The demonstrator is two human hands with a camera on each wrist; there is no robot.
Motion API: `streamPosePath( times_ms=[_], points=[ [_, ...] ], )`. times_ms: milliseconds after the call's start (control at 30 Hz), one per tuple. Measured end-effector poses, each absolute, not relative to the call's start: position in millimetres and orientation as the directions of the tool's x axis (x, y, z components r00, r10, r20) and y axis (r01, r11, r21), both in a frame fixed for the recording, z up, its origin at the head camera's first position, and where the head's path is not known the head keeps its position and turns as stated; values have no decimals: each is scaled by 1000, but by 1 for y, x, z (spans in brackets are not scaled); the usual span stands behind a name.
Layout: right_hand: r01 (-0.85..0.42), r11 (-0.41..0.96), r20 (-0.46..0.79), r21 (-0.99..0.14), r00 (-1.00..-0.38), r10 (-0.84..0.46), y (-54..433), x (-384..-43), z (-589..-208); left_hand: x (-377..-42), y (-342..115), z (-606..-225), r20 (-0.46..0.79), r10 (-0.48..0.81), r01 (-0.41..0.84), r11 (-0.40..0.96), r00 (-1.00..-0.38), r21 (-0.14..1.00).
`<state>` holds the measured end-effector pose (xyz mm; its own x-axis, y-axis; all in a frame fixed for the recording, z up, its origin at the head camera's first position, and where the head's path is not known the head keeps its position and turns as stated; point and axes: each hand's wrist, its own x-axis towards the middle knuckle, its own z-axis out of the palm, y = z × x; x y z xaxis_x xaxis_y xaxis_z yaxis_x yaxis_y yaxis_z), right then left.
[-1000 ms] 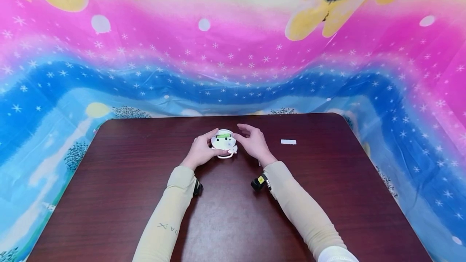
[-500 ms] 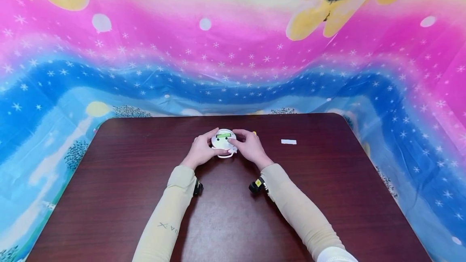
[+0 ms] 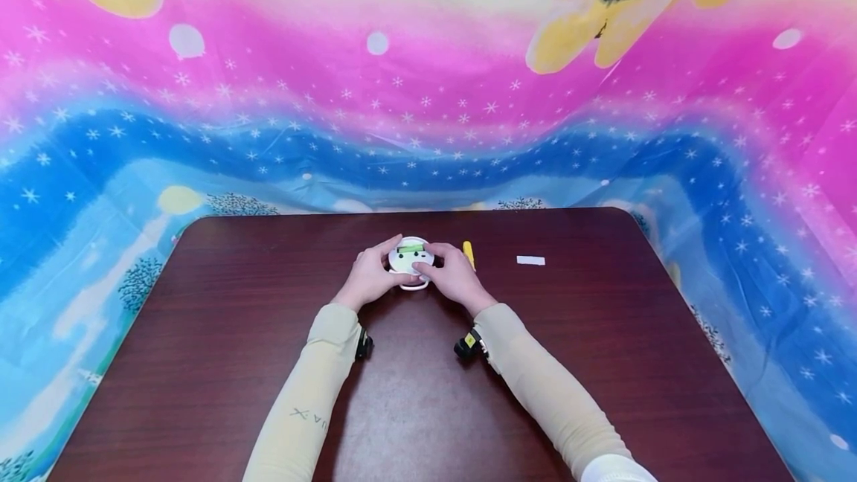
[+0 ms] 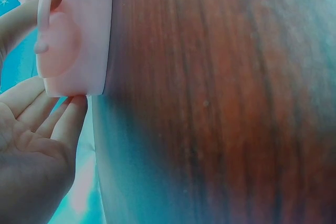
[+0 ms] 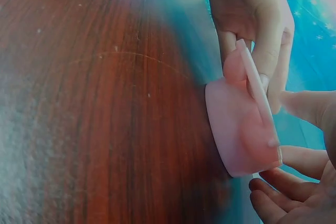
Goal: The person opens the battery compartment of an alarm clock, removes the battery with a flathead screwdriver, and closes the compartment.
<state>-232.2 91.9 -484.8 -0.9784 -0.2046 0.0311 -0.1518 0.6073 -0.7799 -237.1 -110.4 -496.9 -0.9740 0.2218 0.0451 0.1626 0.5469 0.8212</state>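
A round white device (image 3: 411, 262) with two black dots and a green battery (image 3: 411, 249) in a slot sits on the table; in the wrist views it shows as a short pinkish drum (image 4: 79, 66) with a curved handle (image 5: 255, 85). My left hand (image 3: 370, 274) grips it from the left, thumb along the front and fingers round the far side. My right hand (image 3: 458, 275) holds it from the right, thumb on its face and forefinger at the far right rim. In the right wrist view, several right-hand fingers (image 5: 294, 187) spread just below the drum.
A yellow stick-like handle (image 3: 469, 254) lies just right of my right hand, partly hidden by it. Farther right is a small white rectangular strip (image 3: 531, 261). The dark wooden table (image 3: 402, 393) ends at a printed curtain (image 3: 428, 132).
My right hand has moved slightly left and nearer, its thumb sliding from the device's right rim onto its face and its raised forefinger coming down. The yellow handle has come into view. The left hand stays put.
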Motion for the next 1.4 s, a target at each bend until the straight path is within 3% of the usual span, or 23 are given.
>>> streamPosePath(
  times_ms=[1133, 1400],
  points=[
    [-272, 629, 165, -728, -961, -224, 83, -234, -481, -237, -111, -496, 47, 223, 169, 568, -974, 806],
    [-236, 634, 148, -736, -971, -189, 79, -236, -481, -237, -111, -497, 52, 223, 171, 557, -973, 813]
  ],
)
